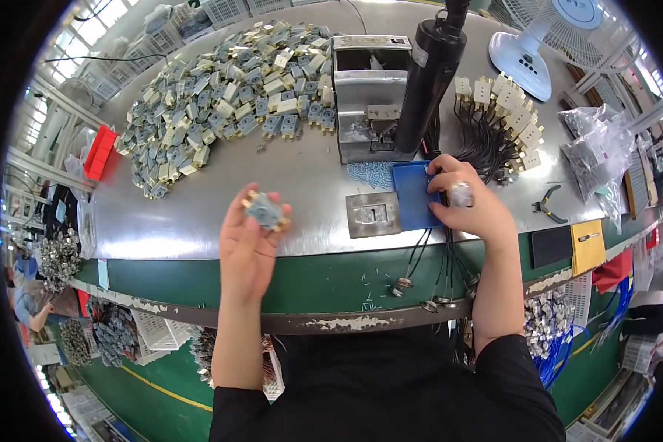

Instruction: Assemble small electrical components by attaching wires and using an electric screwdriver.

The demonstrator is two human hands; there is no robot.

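My left hand (pixel 252 247) is raised above the near edge of the bench. Its thumb and fingers grip a small grey plastic block with brass-coloured ends (pixel 265 211). My right hand (pixel 473 205) is at the right side of a shallow blue tray (pixel 414 193), fingers curled over its edge. What they hold, if anything, is hidden. A shiny round metal piece (pixel 460 194) shows at those fingers. Left of the tray lies a square metal fixture plate (pixel 373 216) with a slotted centre. Below, dark leads with round metal ends (pixel 403 284) hang over the bench edge.
Many similar blocks (pixel 236 92) are heaped at the back left. A metal press (pixel 372 107) with a black cylinder (pixel 429 85) rises behind the tray, beside tiny light-blue pieces (pixel 370 174). Wired white blocks (pixel 519 121), a fan (pixel 521 65) and pliers (pixel 549 206) are on the right.
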